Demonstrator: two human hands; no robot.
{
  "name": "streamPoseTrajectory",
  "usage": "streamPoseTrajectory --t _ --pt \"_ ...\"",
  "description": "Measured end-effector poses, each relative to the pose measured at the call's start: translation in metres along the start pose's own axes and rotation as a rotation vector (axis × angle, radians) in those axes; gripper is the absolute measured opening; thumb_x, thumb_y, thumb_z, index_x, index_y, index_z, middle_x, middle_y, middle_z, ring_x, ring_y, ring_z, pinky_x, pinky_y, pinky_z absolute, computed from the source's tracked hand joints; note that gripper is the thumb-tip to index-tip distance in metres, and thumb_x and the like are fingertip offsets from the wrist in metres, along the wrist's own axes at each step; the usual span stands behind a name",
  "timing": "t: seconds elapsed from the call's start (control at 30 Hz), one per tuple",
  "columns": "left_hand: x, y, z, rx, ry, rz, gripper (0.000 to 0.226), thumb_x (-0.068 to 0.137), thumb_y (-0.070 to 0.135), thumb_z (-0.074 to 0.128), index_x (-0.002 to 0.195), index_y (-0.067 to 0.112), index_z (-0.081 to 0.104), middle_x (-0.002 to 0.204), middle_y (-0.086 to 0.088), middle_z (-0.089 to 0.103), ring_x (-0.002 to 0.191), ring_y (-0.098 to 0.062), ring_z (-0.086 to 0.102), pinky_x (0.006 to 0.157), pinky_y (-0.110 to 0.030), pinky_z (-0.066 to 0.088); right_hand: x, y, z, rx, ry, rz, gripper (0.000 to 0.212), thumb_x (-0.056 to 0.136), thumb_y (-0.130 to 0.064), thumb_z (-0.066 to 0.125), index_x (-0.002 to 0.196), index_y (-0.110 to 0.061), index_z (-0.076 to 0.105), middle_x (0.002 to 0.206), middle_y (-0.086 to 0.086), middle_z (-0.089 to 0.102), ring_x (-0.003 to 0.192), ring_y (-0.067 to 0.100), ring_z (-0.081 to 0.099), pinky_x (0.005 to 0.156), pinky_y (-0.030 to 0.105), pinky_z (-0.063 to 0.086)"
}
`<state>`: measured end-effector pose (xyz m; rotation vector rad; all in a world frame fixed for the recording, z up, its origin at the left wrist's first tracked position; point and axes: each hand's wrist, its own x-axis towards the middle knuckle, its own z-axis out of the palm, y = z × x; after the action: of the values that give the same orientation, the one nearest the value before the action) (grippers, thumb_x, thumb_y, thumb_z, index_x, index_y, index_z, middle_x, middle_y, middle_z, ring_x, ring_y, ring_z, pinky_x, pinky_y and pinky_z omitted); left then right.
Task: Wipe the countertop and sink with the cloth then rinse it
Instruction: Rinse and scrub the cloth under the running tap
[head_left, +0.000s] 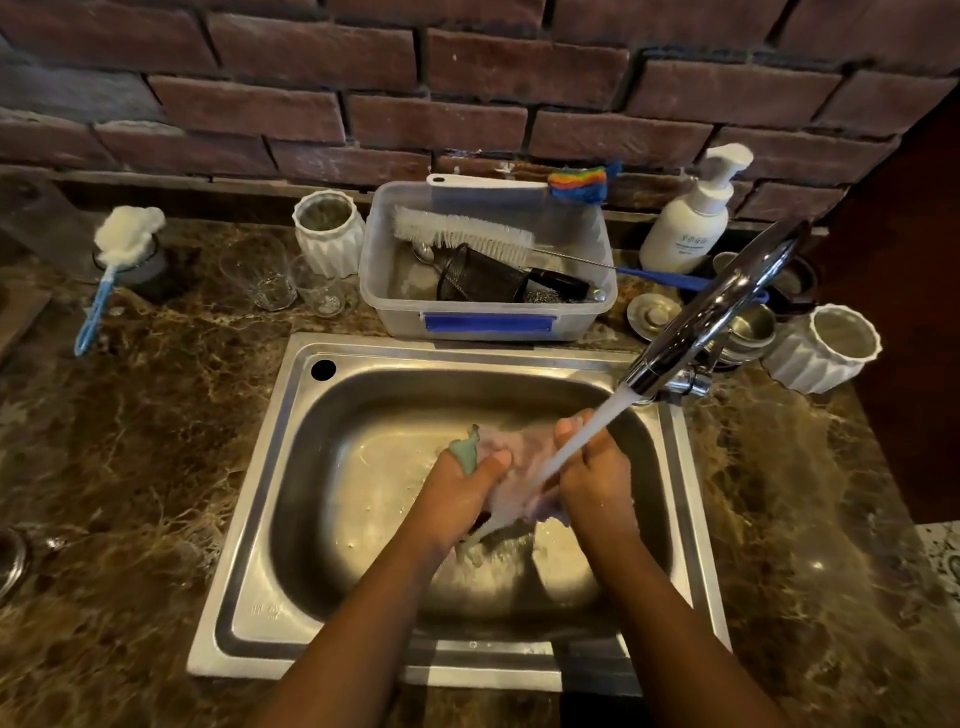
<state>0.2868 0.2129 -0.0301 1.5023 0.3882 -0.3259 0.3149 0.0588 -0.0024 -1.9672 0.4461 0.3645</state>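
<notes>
Both hands grip the cloth (519, 462) over the sink (291, 467). It stretches between the left hand (462, 493) and right hand (592, 478), under the faucet (717, 312) stream.

Single head view, looking steeply down, close above the sink (249, 519), brick wall (467, 93) beyond

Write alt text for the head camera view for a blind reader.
The left hand and right hand grip a pale cloth under water running from the faucet into the steel sink. Behind, the marbled countertop holds a clear tub of brushes, glasses and a pump bottle.
</notes>
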Motion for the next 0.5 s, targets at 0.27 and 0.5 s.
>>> streamPoseTrajectory --t 0.27,0.5 --pt "-0.015 -0.002 0.031 -0.857 -0.044 -0.415 0.061 0.087 0.042 0.074 0.132 0.002 0.063 0.135 -0.024 0.063 0.127 -0.036 0.060 0.113 -0.049 0.043 -0.057 -0.013 0.042 0.170 0.056 -0.080 0.029 0.101 -0.044 0.050 0.087 -0.023 0.064 0.080 0.001 0.073 0.075 0.013 0.072 0.070 0.038 0.060" --pt "-0.028 0.007 0.037 -0.658 -0.105 -0.389 0.032 0.104 0.031 0.049 0.117 0.015 0.075 0.113 -0.013 0.071 0.098 -0.030 0.070 0.090 -0.047 0.057 -0.017 0.005 0.023 -0.010 0.026 -0.065 0.023 0.099 -0.034 0.054 0.081 -0.027 0.067 0.072 -0.008 0.069 0.073 0.013 0.068 0.068 0.028 0.054"
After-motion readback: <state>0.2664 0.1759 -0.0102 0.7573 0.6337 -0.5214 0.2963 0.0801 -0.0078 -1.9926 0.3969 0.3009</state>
